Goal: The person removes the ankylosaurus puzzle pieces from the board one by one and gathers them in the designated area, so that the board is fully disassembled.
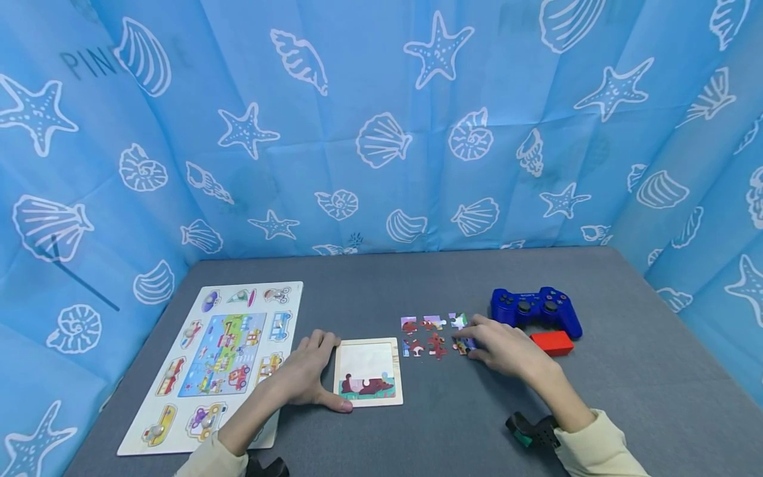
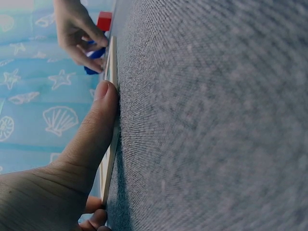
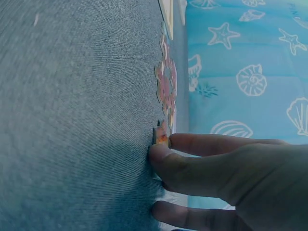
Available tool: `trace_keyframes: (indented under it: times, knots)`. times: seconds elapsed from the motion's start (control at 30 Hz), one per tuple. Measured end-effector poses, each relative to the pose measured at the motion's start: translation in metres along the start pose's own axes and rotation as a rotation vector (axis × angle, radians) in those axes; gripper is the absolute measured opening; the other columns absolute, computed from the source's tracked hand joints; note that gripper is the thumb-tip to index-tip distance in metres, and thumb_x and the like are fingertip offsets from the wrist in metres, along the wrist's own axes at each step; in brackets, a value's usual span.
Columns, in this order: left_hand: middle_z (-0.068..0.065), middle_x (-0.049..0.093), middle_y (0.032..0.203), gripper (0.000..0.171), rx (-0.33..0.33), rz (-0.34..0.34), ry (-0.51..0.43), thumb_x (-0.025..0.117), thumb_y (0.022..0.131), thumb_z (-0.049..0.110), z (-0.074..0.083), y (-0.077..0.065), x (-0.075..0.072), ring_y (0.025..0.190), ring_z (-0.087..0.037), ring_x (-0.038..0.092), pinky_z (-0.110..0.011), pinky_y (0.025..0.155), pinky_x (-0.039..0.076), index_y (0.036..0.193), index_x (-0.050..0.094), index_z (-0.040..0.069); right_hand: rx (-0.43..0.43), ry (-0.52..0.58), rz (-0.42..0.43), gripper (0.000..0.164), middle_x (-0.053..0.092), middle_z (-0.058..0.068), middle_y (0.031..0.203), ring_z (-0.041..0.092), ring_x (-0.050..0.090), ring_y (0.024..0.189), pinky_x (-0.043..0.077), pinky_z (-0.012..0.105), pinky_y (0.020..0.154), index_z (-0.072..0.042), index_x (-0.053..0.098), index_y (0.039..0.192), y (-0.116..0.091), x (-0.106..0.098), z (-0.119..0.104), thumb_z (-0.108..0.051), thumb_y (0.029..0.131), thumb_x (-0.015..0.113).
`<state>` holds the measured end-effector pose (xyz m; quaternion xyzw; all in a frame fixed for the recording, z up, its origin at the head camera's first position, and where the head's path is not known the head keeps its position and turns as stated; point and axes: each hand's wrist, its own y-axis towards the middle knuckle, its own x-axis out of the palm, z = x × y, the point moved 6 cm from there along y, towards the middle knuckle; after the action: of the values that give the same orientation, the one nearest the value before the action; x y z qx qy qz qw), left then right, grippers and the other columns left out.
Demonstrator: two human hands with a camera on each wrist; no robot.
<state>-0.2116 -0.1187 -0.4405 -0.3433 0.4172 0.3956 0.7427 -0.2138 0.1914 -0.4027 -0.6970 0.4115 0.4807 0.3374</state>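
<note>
A square wooden puzzle tray [image 1: 399, 371] lies flat, its bottom row filled with pieces that show a dark red animal. My left hand [image 1: 306, 374] holds the tray's left side, thumb at the near corner and fingers at the far one. To the tray's right, several loose jigsaw pieces [image 1: 437, 345] lie in two rows. At the right end of the near row, my right hand [image 1: 507, 348] pinches a jigsaw piece [image 3: 162, 138] between thumb and finger, low over the cloth. The fingers partly hide that piece.
Left of the tray lies a large white peg puzzle board [image 1: 173, 448], partly under the left forearm. A blue game controller [image 1: 536, 306] and a red block [image 1: 553, 342] sit just beyond the right hand. A blue curtain [image 1: 334, 232] borders the grey table [image 1: 453, 424].
</note>
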Motion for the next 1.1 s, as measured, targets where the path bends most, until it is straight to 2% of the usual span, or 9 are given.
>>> trace_keyframes:
  times: [0.3,0.6,1.1]
  knots:
    - [-0.015,0.048,0.128,0.111,0.006,-0.003,0.004,0.092,0.058,0.066,-0.0004,0.0001,0.0008,0.108,-0.030,0.047,-0.052,0.093,0.047,0.140,0.046,0.006,-0.007,0.019,0.012,0.037,0.061,0.002,0.097,0.010,0.046,0.075,0.037,0.022,0.062,-0.013,0.073,0.126,0.0004,0.0025,0.0009,-0.020,0.090,0.078]
    - [-0.015,0.048,0.129,0.111,0.005,-0.003,0.001,0.092,0.058,0.065,-0.0005,0.0004,0.0005,0.108,-0.030,0.047,-0.051,0.093,0.046,0.140,0.046,0.006,-0.003,0.004,0.044,0.032,0.058,0.000,0.092,0.009,0.045,0.074,0.035,0.022,0.062,-0.012,0.075,0.121,0.0024,0.0043,0.0019,-0.016,0.090,0.078]
    - [-0.014,0.048,0.129,0.111,-0.009,-0.008,0.009,0.092,0.058,0.067,-0.0013,0.0007,0.0016,0.110,-0.031,0.047,-0.052,0.095,0.046,0.141,0.046,0.008,0.003,-0.012,0.067,0.033,0.056,-0.001,0.091,0.009,0.043,0.072,0.032,0.021,0.059,-0.014,0.075,0.122,0.0026,0.0035,0.0001,-0.016,0.089,0.079]
